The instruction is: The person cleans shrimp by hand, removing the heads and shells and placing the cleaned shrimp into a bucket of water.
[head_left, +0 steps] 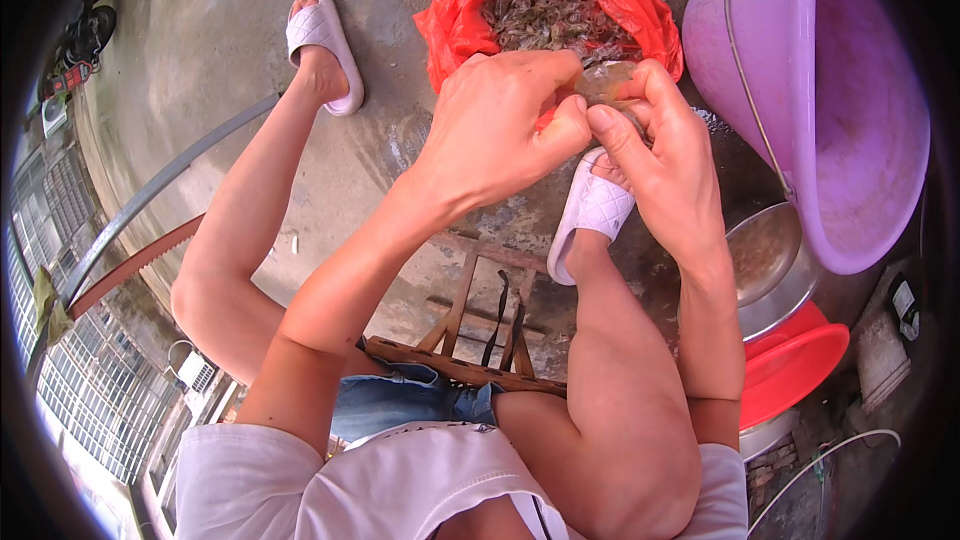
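My left hand (502,120) and my right hand (667,157) meet above the near rim of a red plastic bag (459,22). Between the fingertips of both is a small translucent brownish piece (609,77), perhaps a shrimp; fingers cover much of it. The two thumbs point at each other and almost touch. Inside the open bag lies a heap of greyish-green, glistening translucent pieces (551,11) that look like small shrimp or their shells. The bag rests on the concrete floor just beyond my hands.
A purple bucket (757,52) with a wire handle stands at right. Below it are a metal basin (765,255) and a red plastic basin (799,371). Under me is a wooden stool (457,367). White slippers (330,45) are on my feet. A metal bar (172,172) curves at left.
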Motion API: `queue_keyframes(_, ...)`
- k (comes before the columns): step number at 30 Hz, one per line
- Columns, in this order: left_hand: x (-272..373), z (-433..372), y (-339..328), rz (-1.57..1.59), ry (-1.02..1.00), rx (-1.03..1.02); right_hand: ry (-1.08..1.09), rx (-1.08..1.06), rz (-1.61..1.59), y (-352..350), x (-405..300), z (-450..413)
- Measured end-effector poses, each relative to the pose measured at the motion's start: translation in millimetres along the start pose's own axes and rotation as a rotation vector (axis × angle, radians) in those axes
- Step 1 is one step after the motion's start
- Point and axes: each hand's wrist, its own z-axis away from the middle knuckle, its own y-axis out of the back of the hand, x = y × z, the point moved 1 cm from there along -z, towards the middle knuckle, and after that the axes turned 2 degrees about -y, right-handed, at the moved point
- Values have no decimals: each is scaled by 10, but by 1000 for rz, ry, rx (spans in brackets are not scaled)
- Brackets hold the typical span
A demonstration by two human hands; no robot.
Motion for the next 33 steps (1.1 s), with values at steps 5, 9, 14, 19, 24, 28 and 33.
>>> queue_keyframes(5, 24, 9, 54, -79, -38, -49, 76, -55, 107, -21, 6, 1)
queue_keyframes(9, 61, 7, 57, -74, -76, -44, 47, -96, -3, -12, 49, 6)
queue_keyframes(14, 45, -17, 54, -127, -154, -2, -147, -338, -463, 68, 140, -54)
queue_keyframes(19, -5, -54, 167, -194, -339, 111, -195, -321, -565, 44, 139, -52)
queue_keyframes(24, 64, -33, 194, -115, -427, 107, -113, -199, -378, 5, 38, -1)
queue_keyframes(28, 164, -13, 204, -74, -339, 124, -97, -170, -443, 6, -2, 24)
queue_keyframes(33, 171, -27, 256, -232, -523, 71, -115, -215, -370, 47, -6, 13)
